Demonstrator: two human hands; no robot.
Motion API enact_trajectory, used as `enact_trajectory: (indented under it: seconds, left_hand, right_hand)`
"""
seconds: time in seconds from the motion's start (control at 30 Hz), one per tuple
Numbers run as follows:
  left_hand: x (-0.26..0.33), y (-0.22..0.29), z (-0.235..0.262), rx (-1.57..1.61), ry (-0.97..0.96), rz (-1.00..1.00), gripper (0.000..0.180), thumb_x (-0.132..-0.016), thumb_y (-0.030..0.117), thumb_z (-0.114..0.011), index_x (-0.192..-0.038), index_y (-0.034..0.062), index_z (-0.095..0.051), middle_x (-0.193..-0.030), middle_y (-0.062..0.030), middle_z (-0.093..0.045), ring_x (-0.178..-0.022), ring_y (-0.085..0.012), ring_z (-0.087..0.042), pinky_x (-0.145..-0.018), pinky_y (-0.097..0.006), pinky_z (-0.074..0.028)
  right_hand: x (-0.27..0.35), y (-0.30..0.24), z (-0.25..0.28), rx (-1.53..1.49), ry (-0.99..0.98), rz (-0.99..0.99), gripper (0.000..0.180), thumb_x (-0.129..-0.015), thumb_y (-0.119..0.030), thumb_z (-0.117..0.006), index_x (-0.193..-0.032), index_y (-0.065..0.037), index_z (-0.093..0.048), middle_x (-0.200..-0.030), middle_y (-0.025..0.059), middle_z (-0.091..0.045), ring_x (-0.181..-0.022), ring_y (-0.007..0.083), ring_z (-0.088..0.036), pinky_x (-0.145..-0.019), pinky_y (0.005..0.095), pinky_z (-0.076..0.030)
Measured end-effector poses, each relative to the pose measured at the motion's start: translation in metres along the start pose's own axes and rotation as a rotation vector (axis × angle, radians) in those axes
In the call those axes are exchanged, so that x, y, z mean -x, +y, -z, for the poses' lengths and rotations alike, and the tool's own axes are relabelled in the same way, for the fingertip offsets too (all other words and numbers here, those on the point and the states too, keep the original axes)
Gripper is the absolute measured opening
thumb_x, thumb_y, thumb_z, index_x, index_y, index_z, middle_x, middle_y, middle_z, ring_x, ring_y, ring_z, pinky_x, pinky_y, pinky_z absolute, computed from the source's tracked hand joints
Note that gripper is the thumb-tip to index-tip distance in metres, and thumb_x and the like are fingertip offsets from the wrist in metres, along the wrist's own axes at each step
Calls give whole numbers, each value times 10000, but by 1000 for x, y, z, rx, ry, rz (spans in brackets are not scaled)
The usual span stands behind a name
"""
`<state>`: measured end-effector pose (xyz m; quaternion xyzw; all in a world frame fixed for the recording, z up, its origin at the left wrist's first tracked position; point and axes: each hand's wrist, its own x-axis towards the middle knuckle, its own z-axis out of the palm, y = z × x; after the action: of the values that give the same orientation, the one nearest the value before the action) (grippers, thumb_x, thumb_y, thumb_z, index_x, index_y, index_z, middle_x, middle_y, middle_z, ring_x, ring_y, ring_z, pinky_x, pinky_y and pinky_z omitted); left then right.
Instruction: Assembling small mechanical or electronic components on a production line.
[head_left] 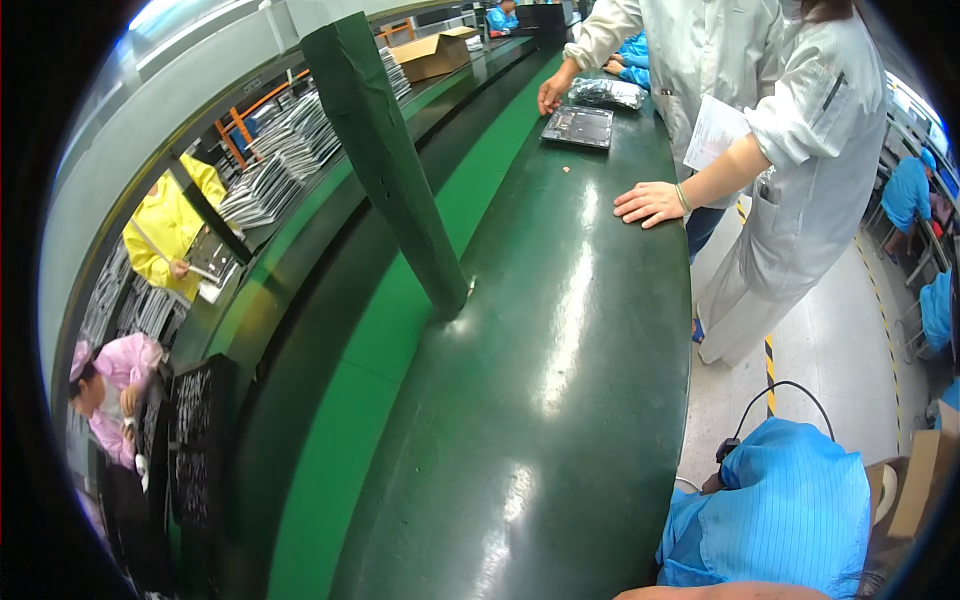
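From up here I look down a long dark green bench (560,330) that curves away beside a bright green conveyor strip (380,330). My own hands are out of the picture, so I cannot tell whether either grip is open or closed; only a bare strip of forearm (720,592) shows at the lower edge. A co-worker in a white coat (800,150) rests an open hand (650,203) flat on the bench edge. Farther along lie a flat dark device (578,127) and a shiny plastic bag (607,93) just beyond it, another person's hand (551,95) beside them. A green post (390,160) stands tilted on the bench.
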<state>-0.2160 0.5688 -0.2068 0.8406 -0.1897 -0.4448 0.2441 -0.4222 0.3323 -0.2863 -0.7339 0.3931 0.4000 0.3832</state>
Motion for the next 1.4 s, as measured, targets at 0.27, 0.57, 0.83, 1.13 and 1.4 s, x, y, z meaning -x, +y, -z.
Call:
enact_trajectory:
  seconds: [0.27, 0.57, 0.83, 1.13, 1.4]
  left_hand:
    - [-8, -2, 13, 22, 82, 11, 419, -899, 275, -361, -920, -80, -583, -1002, -269, -590, -941, -403, -553, -816, -475, -410]
    - [-7, -22, 8, -104, 275, -126, 446, -903, 290, -347, -913, -88, -583, -1007, -287, -584, -945, -427, -547, -828, -487, -405]
    - [113, 125, 80, -623, -100, -489, 419, -939, 294, -349, -849, -42, -583, -877, -260, -604, -840, -432, -575, -739, -511, -442]
    - [230, 182, 172, -140, 491, -909, 180, -855, 117, -529, -961, 19, -637, -936, -173, -629, -851, -317, -593, -768, -415, -459]
    - [222, 230, 226, 1020, 771, -1214, 341, -957, 269, -369, -672, 81, -382, -649, -48, -432, -623, -161, -434, -617, -307, -397]
  right_hand:
    - [18, -15, 18, -15, 52, 53, 394, -840, -331, -487, -1042, -30, -641, -1034, 229, -626, -937, 387, -604, -816, 457, -471]
    - [-4, -80, -6, -207, 241, 347, 350, -856, -321, -479, -952, -43, -667, -997, 210, -643, -925, 394, -612, -799, 477, -477]
    - [171, -151, 61, 268, 353, 556, 344, -855, -331, -523, -912, -23, -663, -889, 206, -658, -869, 377, -632, -735, 483, -500]
    - [304, -209, 96, 214, 598, 1281, 333, -873, -316, -539, -973, -1, -580, -793, 182, -626, -725, 375, -618, -590, 437, -494]
    - [366, -312, 150, -155, 504, 1648, 365, -919, -320, -515, -1140, -29, -509, -982, 144, -577, -904, 314, -581, -737, 387, -479]
